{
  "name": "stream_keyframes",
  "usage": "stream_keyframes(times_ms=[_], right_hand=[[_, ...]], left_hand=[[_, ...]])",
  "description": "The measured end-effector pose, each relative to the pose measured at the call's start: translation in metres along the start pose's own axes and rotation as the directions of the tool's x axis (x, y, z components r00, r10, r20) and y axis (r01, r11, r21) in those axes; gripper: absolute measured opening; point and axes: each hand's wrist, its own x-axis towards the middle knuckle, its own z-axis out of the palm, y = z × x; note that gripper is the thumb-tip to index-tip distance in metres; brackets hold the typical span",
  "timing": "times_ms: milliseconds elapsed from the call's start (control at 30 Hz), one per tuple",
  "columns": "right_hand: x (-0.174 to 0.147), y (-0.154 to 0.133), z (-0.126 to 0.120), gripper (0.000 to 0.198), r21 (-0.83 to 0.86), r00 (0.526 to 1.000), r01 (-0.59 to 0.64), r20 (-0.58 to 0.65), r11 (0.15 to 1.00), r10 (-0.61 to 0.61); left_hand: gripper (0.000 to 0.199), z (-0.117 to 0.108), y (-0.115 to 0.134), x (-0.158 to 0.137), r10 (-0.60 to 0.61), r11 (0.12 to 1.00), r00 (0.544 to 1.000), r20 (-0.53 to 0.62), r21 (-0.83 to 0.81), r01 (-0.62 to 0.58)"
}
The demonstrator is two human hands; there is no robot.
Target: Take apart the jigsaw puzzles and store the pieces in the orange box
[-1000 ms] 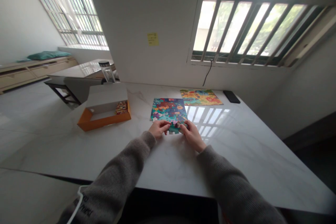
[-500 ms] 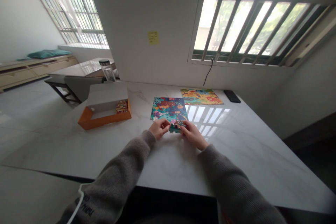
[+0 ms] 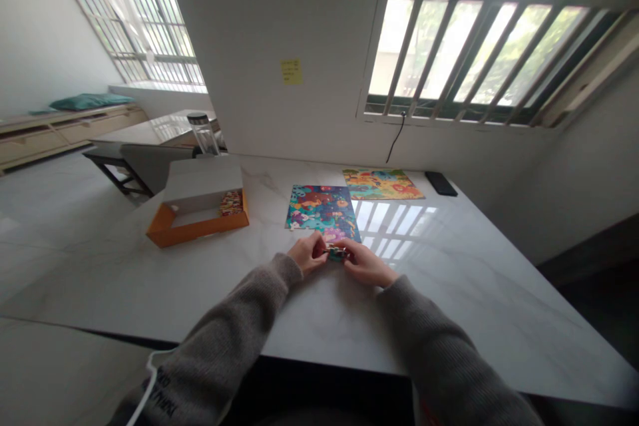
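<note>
As the tabletop (image 3: 439, 279) is viewed from the left, an orange box (image 3: 204, 229) is found open, with a bundle of puzzle pieces (image 3: 232, 204) packed into its right end. Farther right, the left hand (image 3: 307, 254) is placed just below the near edge of a dark, colourful puzzle (image 3: 319, 206), which is laid flat. Its fingertips are pinched at the left end of a small puzzle section (image 3: 336, 252), which is held between the two hands near the puzzle's lower right part. Whether that part is touched, and how many pieces are held, cannot be told. Compared with half a second ago, the hands are brought slightly closer together, the section is tipped so that mostly its thin edge is shown, and more of the puzzle's pink lower corner is uncovered. By this, the section is judged to be turned or adjusted in the grip, not yet laid down. Its right end is gripped by the thumb and fingers of the right hand (image 3: 367, 264). Beyond, a yellow-orange puzzle (image 3: 384, 185) is left lying flat, and a dark phone (image 3: 441, 184) is seen at the far right.
</note>
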Motion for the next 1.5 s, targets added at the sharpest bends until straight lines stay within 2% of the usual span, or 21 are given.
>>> stream_keyframes(times_ms=[133, 167, 300, 400, 467, 567, 633, 700, 767, 833, 900, 1033, 1100, 1267, 1433, 1500], right_hand=[[0.002, 0.004, 0.007, 0.037, -0.017, 0.998, 0.027, -0.055, 0.999, -0.028], [0.003, 0.004, 0.009, 0.036, -0.008, 0.998, 0.02, -0.064, 1.0, -0.02], [0.004, -0.001, 0.015, 0.037, 0.071, 0.997, -0.026, -0.072, 0.997, 0.031], [0.005, -0.001, 0.015, 0.034, 0.108, 0.997, -0.023, -0.066, 0.994, 0.03], [0.008, 0.002, 0.013, 0.029, 0.014, 0.991, 0.009, -0.137, 1.0, -0.007], [0.016, 0.011, 0.007, 0.019, -0.267, 0.968, 0.108, -0.192, 0.958, -0.163], [0.025, 0.015, 0.005, 0.019, -0.385, 0.959, 0.197, -0.116, 0.902, -0.259], [0.035, 0.018, 0.005, 0.019, -0.435, 0.954, 0.262, -0.019, 0.862, -0.299], [0.046, 0.019, 0.007, 0.022, -0.478, 0.957, 0.274, 0.046, 0.834, -0.287], [0.057, 0.019, 0.01, 0.034, -0.537, 0.966, 0.25, 0.08, 0.806, -0.246], [0.065, 0.017, 0.012, 0.038, -0.607, 0.971, 0.236, 0.109, 0.759, -0.214], [0.072, 0.007, 0.012, 0.018, -0.755, 0.949, 0.314, 0.23, 0.575, -0.217], [0.073, 0.002, 0.01, 0.018, -0.789, 0.933, 0.358, 0.279, 0.5, -0.227], [0.073, 0.0, 0.002, 0.03, -0.773, 0.91, 0.414, 0.332, 0.48, -0.249], [0.073, -0.001, 0.005, 0.028, -0.783, 0.892, 0.451, 0.373, 0.429, -0.256], [0.073, 0.0, 0.006, 0.026, -0.778, 0.899, 0.435, 0.347, 0.453, -0.267]], left_hand=[[0.046, -0.003, -0.008, -0.002, 0.005, 1.0, 1.0, 0.015, -0.014, -0.005], [0.048, -0.004, -0.009, -0.002, 0.006, 1.0, 0.999, 0.039, 0.01, -0.006], [0.021, -0.007, -0.012, -0.002, 0.012, 0.993, 0.991, 0.135, 0.113, -0.028], [0.016, -0.017, -0.016, -0.003, 0.03, 0.988, 0.992, 0.124, 0.149, -0.048], [0.015, -0.029, -0.022, -0.004, 0.037, 0.981, 0.997, 0.07, 0.186, -0.05], [0.018, -0.05, -0.033, -0.007, 0.034, 0.964, 0.998, -0.053, 0.264, -0.019], [0.019, -0.06, -0.04, -0.008, 0.041, 0.95, 0.992, -0.116, 0.312, -0.003], [0.019, -0.065, -0.045, -0.008, 0.046, 0.95, 0.989, -0.142, 0.313, 0.0], [0.028, -0.066, -0.049, -0.007, 0.011, 0.965, 0.988, -0.155, 0.262, 0.03], [0.041, -0.064, -0.054, -0.006, -0.081, 0.97, 0.981, -0.175, 0.214, 0.118], [0.051, -0.062, -0.059, -0.004, -0.172, 0.956, 0.966, -0.193, 0.205, 0.212], [0.055, -0.06, -0.066, -0.002, -0.224, 0.94, 0.955, -0.196, 0.215, 0.265], [0.055, -0.061, -0.068, -0.002, -0.228, 0.94, 0.954, -0.195, 0.213, 0.268], [0.054, -0.061, -0.068, -0.003, -0.224, 0.939, 0.957, -0.183, 0.223, 0.263], [0.053, -0.061, -0.068, -0.002, -0.215, 0.942, 0.958, -0.189, 0.219, 0.254], [0.052, -0.061, -0.067, -0.003, -0.202, 0.949, 0.962, -0.186, 0.206, 0.239]])
